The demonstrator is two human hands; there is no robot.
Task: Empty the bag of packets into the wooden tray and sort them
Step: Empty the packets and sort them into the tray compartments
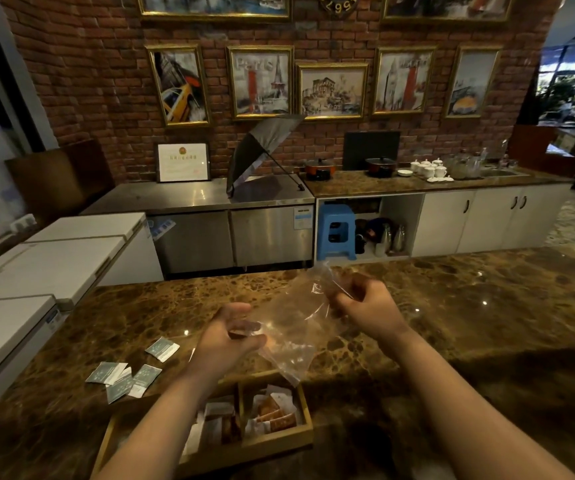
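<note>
A clear plastic bag (pixel 293 337) hangs in the air above the marble counter, looking empty. My right hand (pixel 365 306) pinches its upper end. My left hand (pixel 230 337) grips its lower left side. Below the bag sits the wooden tray (pixel 305 407), divided into compartments. Orange and white packets (pixel 274 412) lie in its right compartment, and white and brown packets (pixel 222 419) in the middle one. My left forearm hides part of the tray's left side. Several teal and white packets (pixel 125 377) lie loose on the counter left of the tray, one more (pixel 162 348) a little farther back.
The brown marble counter (pixel 469 323) stretches wide to the right and front. White chest freezers (pixel 54 258) stand at the left. Behind are a steel counter with an open umbrella (pixel 262 154), a blue stool (pixel 335 232) and white cabinets.
</note>
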